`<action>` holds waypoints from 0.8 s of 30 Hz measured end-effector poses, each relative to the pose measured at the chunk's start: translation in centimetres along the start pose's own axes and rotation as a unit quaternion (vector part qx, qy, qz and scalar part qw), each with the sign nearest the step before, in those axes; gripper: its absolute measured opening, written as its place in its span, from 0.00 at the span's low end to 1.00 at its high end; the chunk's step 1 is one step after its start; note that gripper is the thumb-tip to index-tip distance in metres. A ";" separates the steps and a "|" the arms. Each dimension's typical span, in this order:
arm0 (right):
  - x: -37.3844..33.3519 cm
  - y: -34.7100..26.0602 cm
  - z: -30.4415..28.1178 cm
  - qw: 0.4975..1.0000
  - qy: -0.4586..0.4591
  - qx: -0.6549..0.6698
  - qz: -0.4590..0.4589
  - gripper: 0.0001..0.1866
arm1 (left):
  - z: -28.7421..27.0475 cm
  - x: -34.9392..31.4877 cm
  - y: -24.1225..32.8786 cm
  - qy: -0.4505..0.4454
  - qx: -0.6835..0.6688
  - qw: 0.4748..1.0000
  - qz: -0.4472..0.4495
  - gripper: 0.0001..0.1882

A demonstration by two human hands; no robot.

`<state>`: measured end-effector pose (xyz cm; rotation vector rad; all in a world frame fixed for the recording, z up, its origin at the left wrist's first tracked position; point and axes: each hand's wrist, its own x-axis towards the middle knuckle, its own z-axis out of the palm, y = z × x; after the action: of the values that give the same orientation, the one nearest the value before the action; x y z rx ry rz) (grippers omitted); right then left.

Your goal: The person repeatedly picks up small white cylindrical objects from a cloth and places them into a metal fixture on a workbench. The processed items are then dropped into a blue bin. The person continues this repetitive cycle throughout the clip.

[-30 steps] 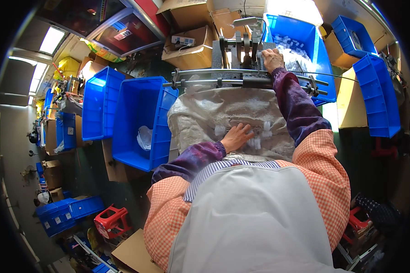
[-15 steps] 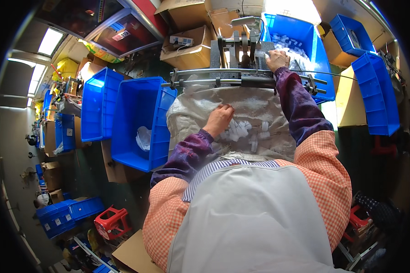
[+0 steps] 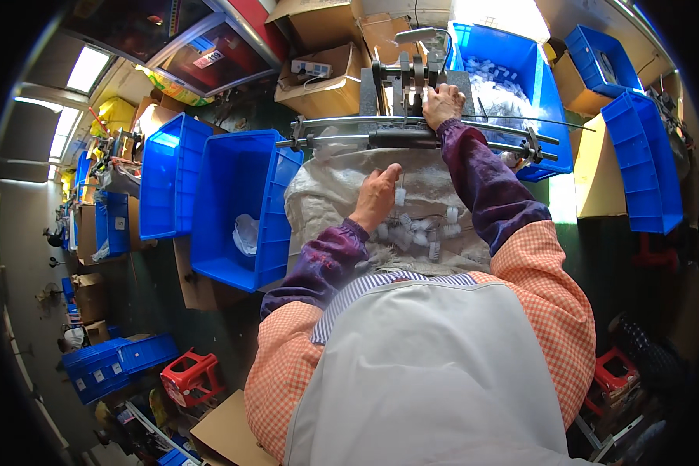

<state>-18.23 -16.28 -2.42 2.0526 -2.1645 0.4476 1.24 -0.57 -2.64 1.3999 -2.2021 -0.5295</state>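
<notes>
Centre of frame: the left hand (image 3: 377, 198), fingers closed on a small white part (image 3: 400, 196), above a white sack (image 3: 326, 194) strewn with more parts (image 3: 419, 233). Upper centre: the right hand (image 3: 443, 105), fingers curled, rests on a metal machine (image 3: 400, 78). Left: a blue bin (image 3: 233, 202).
</notes>
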 end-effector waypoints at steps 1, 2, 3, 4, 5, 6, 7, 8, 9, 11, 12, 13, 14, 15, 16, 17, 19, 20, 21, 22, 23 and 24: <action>-0.1 -0.2 -0.2 1.000 -0.003 0.000 0.000 0.13 | 0.0 -0.1 -0.1 0.020 0.010 0.999 0.027 0.12; -0.1 -0.4 -0.4 1.000 -0.006 0.001 0.001 0.13 | 0.0 -0.1 -0.2 0.039 0.020 0.998 0.054 0.12; -0.1 -0.1 -0.5 1.000 -0.005 0.010 0.001 0.14 | 0.1 -0.2 -0.3 0.058 0.030 0.995 0.081 0.12; -0.2 0.3 -0.6 1.000 -0.011 0.009 0.001 0.14 | -0.1 -0.2 -0.4 0.068 0.050 0.992 0.096 0.12; -0.2 0.8 -0.7 1.000 -0.018 0.008 0.002 0.14 | -0.4 -0.2 -0.6 0.078 0.069 0.988 0.111 0.11; -0.3 1.4 -0.7 1.000 -0.024 0.007 0.003 0.14 | -0.7 -0.2 -0.8 0.087 0.089 0.984 0.127 0.11; -0.1 2.3 -0.7 1.000 -0.026 0.001 0.000 0.15 | -1.0 -0.2 -0.7 0.071 0.079 0.988 0.112 0.11; -0.1 3.1 -0.7 0.999 -0.032 0.012 0.008 0.15 | -1.2 -0.3 -0.6 0.054 0.070 0.991 0.098 0.10; -0.1 3.9 -0.7 0.999 -0.048 0.003 0.015 0.15 | -1.4 -0.4 -0.4 0.038 0.061 0.994 0.083 0.10; 0.1 5.3 -1.0 0.999 -0.049 0.007 0.019 0.14 | -2.0 -0.3 0.4 0.027 0.047 0.997 0.051 0.11; 0.4 6.2 -0.6 0.999 -0.037 0.020 0.016 0.13 | -2.3 -0.2 0.8 0.021 0.040 0.998 0.035 0.12; 0.6 6.7 -0.7 0.999 -0.026 0.033 0.013 0.12 | -2.7 -0.1 1.1 0.022 0.040 0.997 0.057 0.12; 1.1 7.2 -0.7 0.998 -0.065 0.013 0.009 0.13 | -3.1 0.0 1.5 0.023 0.041 0.996 0.079 0.12; 1.8 7.7 -0.8 0.995 -0.104 -0.008 0.005 0.13 | -3.2 0.0 1.7 0.024 0.042 0.994 0.101 0.13; 2.4 7.9 -1.4 0.990 -0.142 -0.028 -0.001 0.13 | -3.3 0.0 1.8 0.027 0.045 0.992 0.118 0.13; 2.3 7.6 -3.0 0.986 -0.136 -0.083 -0.042 0.12 | -3.1 0.1 1.8 0.031 0.047 0.989 0.136 0.14; 3.5 9.0 -4.2 0.985 -0.128 -0.116 0.015 0.13 | -3.0 0.6 2.2 0.033 0.000 0.986 0.165 0.14; 3.8 9.7 -4.4 0.983 -0.124 -0.131 0.040 0.14 | -3.1 0.7 2.6 0.032 -0.047 0.984 0.171 0.14; 3.6 10.7 -4.6 0.985 -0.075 -0.116 0.101 0.15 | -3.3 0.9 3.1 0.032 -0.093 0.979 0.177 0.14; 3.5 11.5 -4.9 0.981 -0.024 -0.102 0.161 0.17 | -3.5 1.1 3.7 0.031 -0.117 0.978 0.168 0.13; 2.3 11.0 -6.3 0.985 -0.008 -0.091 0.149 0.22 | -3.8 1.2 4.1 0.033 -0.138 0.978 0.155 0.13; 1.1 10.2 -7.0 0.995 -0.016 -0.063 0.074 0.23 | -3.9 1.4 4.5 0.035 -0.158 0.976 0.142 0.12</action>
<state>-29.18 -14.85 3.27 1.8553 -2.3093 0.2858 -0.24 -0.26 3.30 0.9082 -2.1005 -0.6781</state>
